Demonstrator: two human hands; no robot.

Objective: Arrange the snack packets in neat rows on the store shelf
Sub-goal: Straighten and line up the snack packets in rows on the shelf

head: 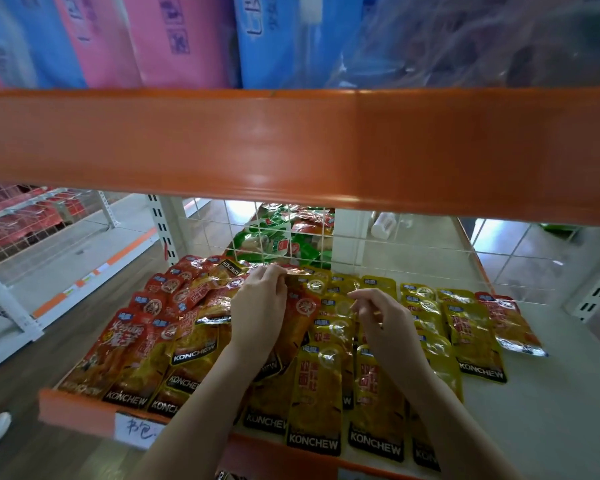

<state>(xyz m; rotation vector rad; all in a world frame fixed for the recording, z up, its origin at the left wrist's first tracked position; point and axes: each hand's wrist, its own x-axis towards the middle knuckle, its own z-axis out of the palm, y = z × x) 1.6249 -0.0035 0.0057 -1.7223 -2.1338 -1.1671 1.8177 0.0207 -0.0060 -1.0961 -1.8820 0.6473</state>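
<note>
Packets (312, 355) lie overlapped across the shelf (551, 403), red at left, yellow at right. My left hand (257, 313) pinches a red packet (300, 306) at the far middle; my right hand (381, 323) hovers loosely curled, holding nothing. I should slide it leftward among the reds, edges squared.

Place: shop, stock aisle.
Shelving: orange steel beam (291, 147) across the view; white slotted uprights (161, 226); white wire mesh back (291, 237).
Goods: many identical branded snack packets (312, 393) laid out on the white shelf board (551, 410); green packets (274, 237) behind the mesh.
Labelling: handwritten paper tag (137, 429) on the shelf's orange front edge.
Above: pink and blue cartons (174, 39).
</note>
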